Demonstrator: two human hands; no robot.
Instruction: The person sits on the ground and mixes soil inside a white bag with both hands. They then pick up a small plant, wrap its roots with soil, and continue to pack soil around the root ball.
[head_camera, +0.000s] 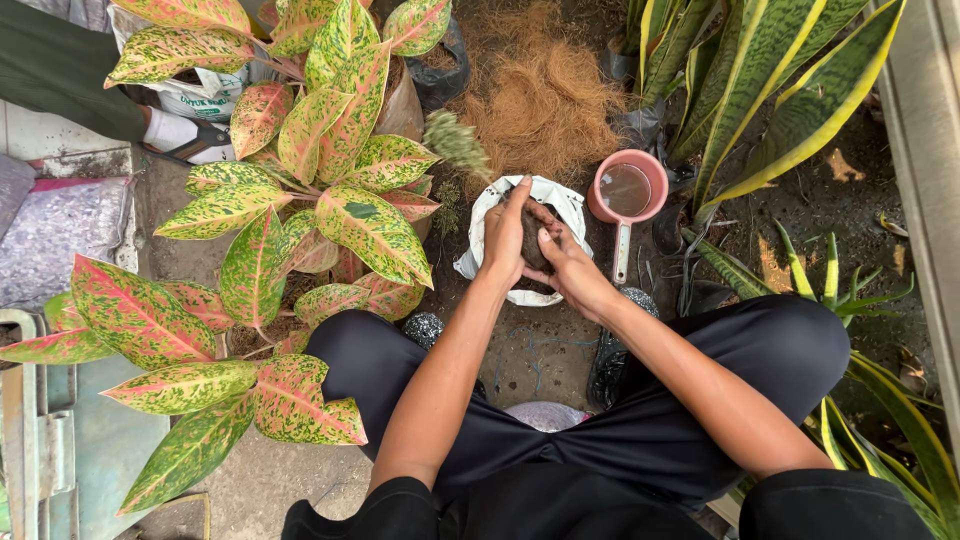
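Observation:
My left hand and my right hand are pressed together over a white plastic bag of dark soil on the ground. Between them they cup a dark clump of soil. A small fuzzy green cactus-like plant stands just beyond the bag's left rim. I am squatting in black trousers, with my knees to either side of the bag.
A pink water scoop lies right of the bag. A pile of brown coconut fibre lies behind. Potted pink-and-green leafy plants crowd the left; long yellow-edged striped leaves stand at the right. Another person's sandalled foot is at upper left.

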